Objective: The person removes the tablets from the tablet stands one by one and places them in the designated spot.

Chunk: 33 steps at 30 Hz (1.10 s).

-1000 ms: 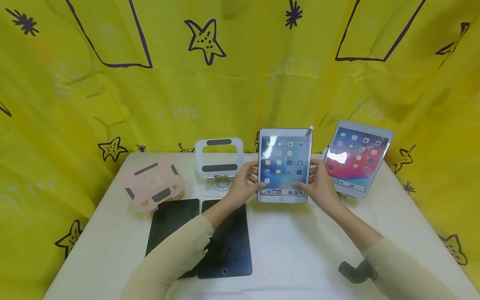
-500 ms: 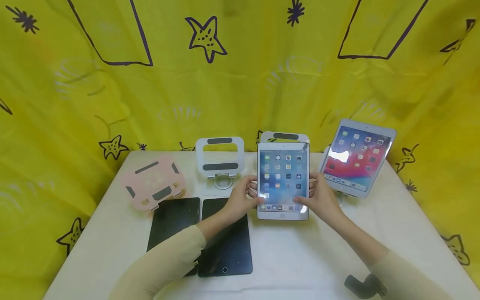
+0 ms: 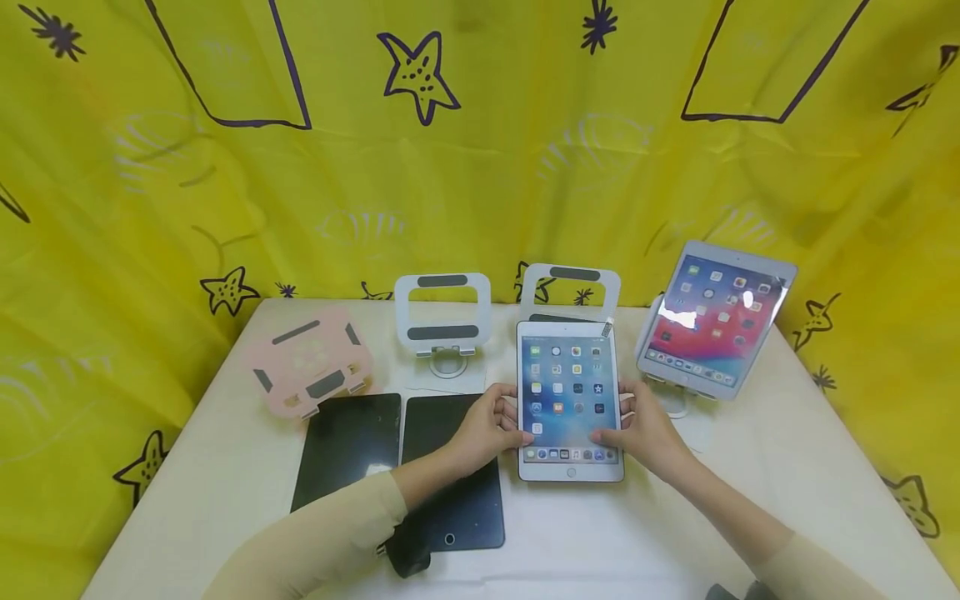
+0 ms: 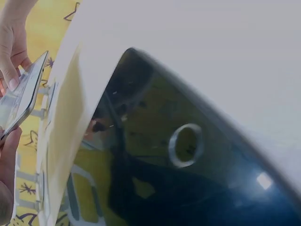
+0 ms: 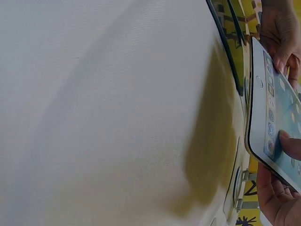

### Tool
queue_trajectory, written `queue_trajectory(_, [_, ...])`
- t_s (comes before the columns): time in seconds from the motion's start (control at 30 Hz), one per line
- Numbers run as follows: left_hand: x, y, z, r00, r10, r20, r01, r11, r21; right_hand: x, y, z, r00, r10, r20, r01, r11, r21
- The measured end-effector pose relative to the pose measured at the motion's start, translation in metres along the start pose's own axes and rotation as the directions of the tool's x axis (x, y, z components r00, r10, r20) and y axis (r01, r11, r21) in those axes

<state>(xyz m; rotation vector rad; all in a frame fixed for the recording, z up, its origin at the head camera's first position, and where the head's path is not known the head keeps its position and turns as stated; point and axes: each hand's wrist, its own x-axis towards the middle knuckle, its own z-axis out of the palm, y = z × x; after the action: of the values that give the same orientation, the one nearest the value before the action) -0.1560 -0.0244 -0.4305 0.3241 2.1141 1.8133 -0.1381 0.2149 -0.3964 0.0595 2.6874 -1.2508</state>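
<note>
My left hand (image 3: 480, 429) and right hand (image 3: 654, 429) grip a white tablet (image 3: 568, 396) by its two sides. Both thumbs lie on the lit screen, with curled fingers at the edges and behind. In the right wrist view the tablet (image 5: 270, 113) is raised off the table, its shadow falling on the cloth. Just behind it stands a white tablet stand (image 3: 612, 292), whose lower part the tablet hides. Right of my right hand, another lit white tablet (image 3: 716, 321) leans tilted on a stand.
Two dark tablets (image 3: 457, 508) lie flat side by side under my left forearm. Farther back are a pink stand (image 3: 309, 362) and a second white stand (image 3: 402, 312). A yellow patterned curtain (image 3: 480, 183) hangs behind the white table (image 3: 585, 542).
Both hands have brought the tablet down and toward me. The white stand behind it, hidden at first, now shows its upper frame. The leaning tablet stays in place.
</note>
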Motion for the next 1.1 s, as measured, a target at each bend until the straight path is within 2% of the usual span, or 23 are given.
queue_trajectory(0.33, [-0.009,-0.013,0.004,0.995,-0.087,0.044,0.086,0.996,0.020,-0.007,0.008,0.008,0.996,0.055,0.073,-0.054,0.998,-0.022])
queue_trajectory(0.53, [-0.013,-0.018,0.006,0.990,-0.125,0.072,0.126,0.992,-0.002,-0.008,0.015,0.012,0.992,0.080,0.099,-0.077,0.996,-0.034])
queue_trajectory(0.67, [-0.015,-0.021,0.008,0.984,-0.159,0.079,0.161,0.987,-0.018,-0.007,0.020,0.016,0.985,0.120,0.120,-0.114,0.992,-0.054])
queue_trajectory(0.9, [-0.016,-0.028,0.011,0.976,-0.196,0.090,0.196,0.981,0.012,-0.005,0.025,0.019,0.972,0.166,0.165,-0.154,0.985,-0.080])
queue_trajectory(1.1, [-0.015,-0.028,0.014,0.970,-0.227,0.092,0.226,0.974,0.019,-0.004,0.030,0.020,0.956,0.202,0.212,-0.200,0.979,-0.033])
